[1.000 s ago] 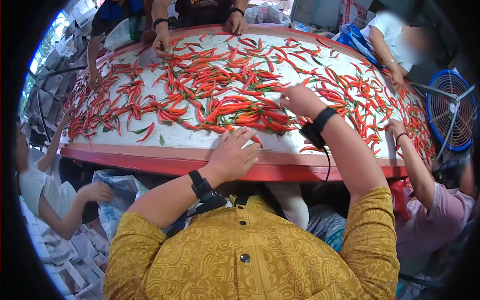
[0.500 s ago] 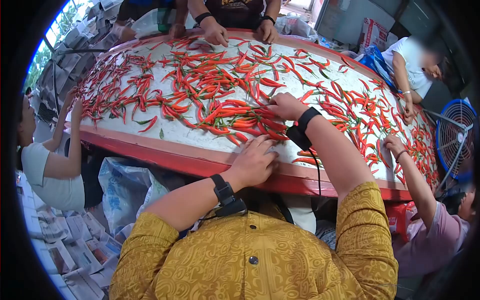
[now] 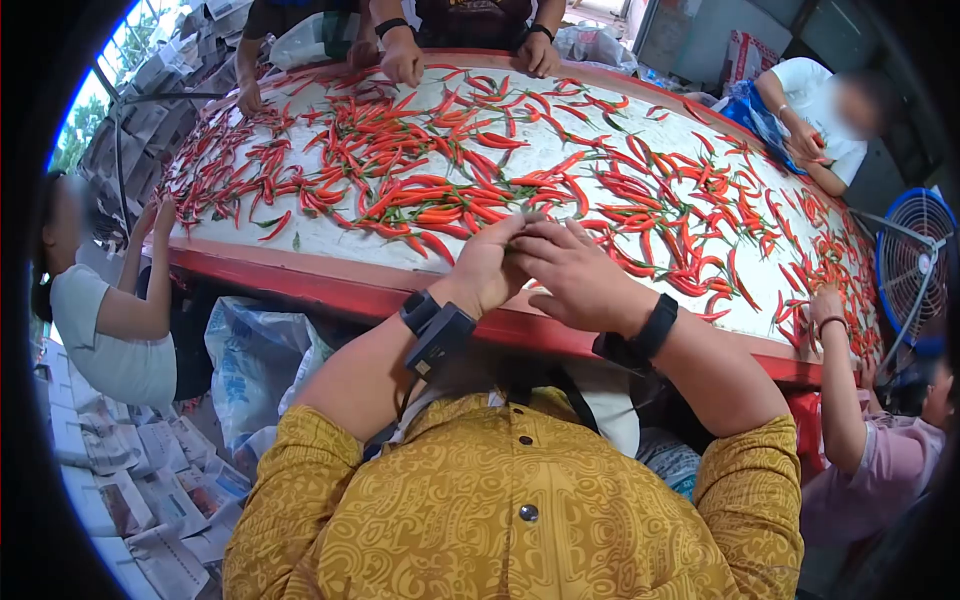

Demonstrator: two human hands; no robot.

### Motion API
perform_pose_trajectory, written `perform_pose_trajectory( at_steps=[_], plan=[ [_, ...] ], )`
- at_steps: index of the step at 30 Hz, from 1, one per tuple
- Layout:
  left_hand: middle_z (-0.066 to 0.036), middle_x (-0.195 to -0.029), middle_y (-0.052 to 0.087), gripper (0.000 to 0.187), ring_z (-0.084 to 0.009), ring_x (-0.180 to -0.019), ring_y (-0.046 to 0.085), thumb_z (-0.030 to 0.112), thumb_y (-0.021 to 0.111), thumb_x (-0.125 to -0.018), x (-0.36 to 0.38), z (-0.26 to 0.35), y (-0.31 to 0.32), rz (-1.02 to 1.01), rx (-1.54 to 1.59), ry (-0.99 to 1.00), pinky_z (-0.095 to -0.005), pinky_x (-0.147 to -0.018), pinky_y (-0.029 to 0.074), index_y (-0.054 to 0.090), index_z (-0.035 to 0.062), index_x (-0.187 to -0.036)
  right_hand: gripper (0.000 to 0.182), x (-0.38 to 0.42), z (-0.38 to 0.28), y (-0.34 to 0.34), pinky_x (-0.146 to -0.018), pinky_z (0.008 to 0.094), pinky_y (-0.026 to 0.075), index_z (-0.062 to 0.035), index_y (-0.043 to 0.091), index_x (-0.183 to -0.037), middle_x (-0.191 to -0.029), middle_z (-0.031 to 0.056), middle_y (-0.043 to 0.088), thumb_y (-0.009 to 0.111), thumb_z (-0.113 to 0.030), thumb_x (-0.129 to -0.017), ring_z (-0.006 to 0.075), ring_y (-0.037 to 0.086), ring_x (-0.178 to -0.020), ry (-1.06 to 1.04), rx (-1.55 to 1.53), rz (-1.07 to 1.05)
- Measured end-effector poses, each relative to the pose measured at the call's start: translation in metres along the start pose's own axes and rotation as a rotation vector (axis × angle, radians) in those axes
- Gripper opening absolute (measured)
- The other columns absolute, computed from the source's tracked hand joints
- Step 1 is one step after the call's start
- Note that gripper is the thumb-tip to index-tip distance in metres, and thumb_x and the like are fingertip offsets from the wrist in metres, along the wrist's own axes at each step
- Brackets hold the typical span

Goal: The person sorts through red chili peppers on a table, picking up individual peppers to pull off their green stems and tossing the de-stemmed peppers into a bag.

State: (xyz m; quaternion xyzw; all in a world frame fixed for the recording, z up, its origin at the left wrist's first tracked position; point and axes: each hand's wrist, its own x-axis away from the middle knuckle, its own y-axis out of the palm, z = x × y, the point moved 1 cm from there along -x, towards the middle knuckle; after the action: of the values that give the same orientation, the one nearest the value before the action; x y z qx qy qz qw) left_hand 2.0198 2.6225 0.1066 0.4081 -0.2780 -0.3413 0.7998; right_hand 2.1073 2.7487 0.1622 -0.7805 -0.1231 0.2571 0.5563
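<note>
Many red chili peppers (image 3: 425,195) with green stems lie spread over a white-topped table (image 3: 330,235) in front of me. My left hand (image 3: 484,268) and my right hand (image 3: 580,280) meet above the near edge, fingers curled and touching. Right-hand fingers overlap the left fingertips. A small dark greenish bit shows at the fingertips, but what is held between them is hidden. Peppers lie just beyond both hands, the nearest ones partly covered by them.
A red rim (image 3: 270,280) borders the table. People stand around it, their hands over the peppers. A blue fan (image 3: 915,262) is at the right. A plastic bag (image 3: 255,350) and newspaper sheets (image 3: 160,480) are at the lower left.
My right hand has come back from the pepper pile toward my left hand. The left has lifted from the near edge, and the two now touch. My view has shifted slightly.
</note>
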Motion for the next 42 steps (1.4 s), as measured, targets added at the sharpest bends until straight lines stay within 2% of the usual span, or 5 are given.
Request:
perform_pose_trajectory(
  at_steps=[12, 18, 22, 33, 42],
  plan=[
    [-0.003, -0.067, 0.055, 0.018, -0.0083, -0.052, 0.046, 0.007, 0.048, -0.089, -0.001, -0.021, -0.001, -0.028, -0.592, -0.168, -0.0249, -0.047, 0.039, 0.06, 0.0007, -0.1, 0.027, 0.129, 0.085, -0.013, -0.086, 0.0383, 0.048, -0.0054, 0.062, -0.105, -0.103, 0.0141, 0.061, 0.06, -0.016, -0.08, 0.0318, 0.058, -0.098, 0.372, -0.216, -0.229],
    [-0.015, -0.091, 0.067, 0.023, -0.0309, -0.085, 0.064, 0.022, 0.057, -0.082, -0.033, -0.056, 0.033, -0.015, -2.162, 0.122, -0.0391, -0.075, 0.05, 0.068, 0.0047, -0.094, 0.029, 0.161, 0.091, -0.038, -0.088, 0.0392, 0.046, -0.0034, 0.061, -0.107, -0.112, 0.0154, 0.059, 0.059, -0.014, -0.081, 0.0331, 0.056, -0.102, 0.256, -0.102, 0.073],
    [-0.017, -0.088, 0.066, 0.025, -0.0348, -0.084, 0.063, 0.023, 0.061, -0.079, -0.051, -0.055, 0.013, 0.182, -2.036, 0.647, -0.0437, -0.074, 0.05, 0.067, 0.0097, -0.099, 0.021, 0.2, 0.081, -0.067, -0.077, 0.0413, 0.049, -0.0002, 0.065, -0.092, -0.088, 0.0163, 0.064, 0.058, -0.017, -0.081, 0.0334, 0.061, -0.084, 0.417, -0.204, -0.158],
    [-0.017, -0.09, 0.067, 0.025, -0.0304, -0.083, 0.066, 0.012, 0.056, -0.08, -0.051, -0.165, 0.081, -0.382, -1.88, 0.26, -0.0357, -0.076, 0.051, 0.066, 0.0069, -0.102, 0.019, 0.288, 0.136, -0.096, -0.078, 0.0412, 0.048, -0.0022, 0.065, -0.093, -0.09, 0.0173, 0.065, 0.057, -0.014, -0.081, 0.0349, 0.06, -0.086, 0.681, 0.016, -0.125],
    [-0.019, -0.093, 0.065, 0.036, -0.0356, -0.082, 0.063, 0.016, 0.058, -0.081, -0.085, -0.199, 0.113, -0.026, -2.014, 0.287, -0.042, -0.072, 0.05, 0.059, 0.0088, -0.116, 0.038, 0.313, 0.14, -0.088, -0.096, 0.0394, 0.041, -0.0061, 0.058, -0.116, -0.119, 0.0156, 0.054, 0.06, -0.014, -0.079, 0.0343, 0.047, -0.114, 0.432, -0.078, -0.117]
  ],
)
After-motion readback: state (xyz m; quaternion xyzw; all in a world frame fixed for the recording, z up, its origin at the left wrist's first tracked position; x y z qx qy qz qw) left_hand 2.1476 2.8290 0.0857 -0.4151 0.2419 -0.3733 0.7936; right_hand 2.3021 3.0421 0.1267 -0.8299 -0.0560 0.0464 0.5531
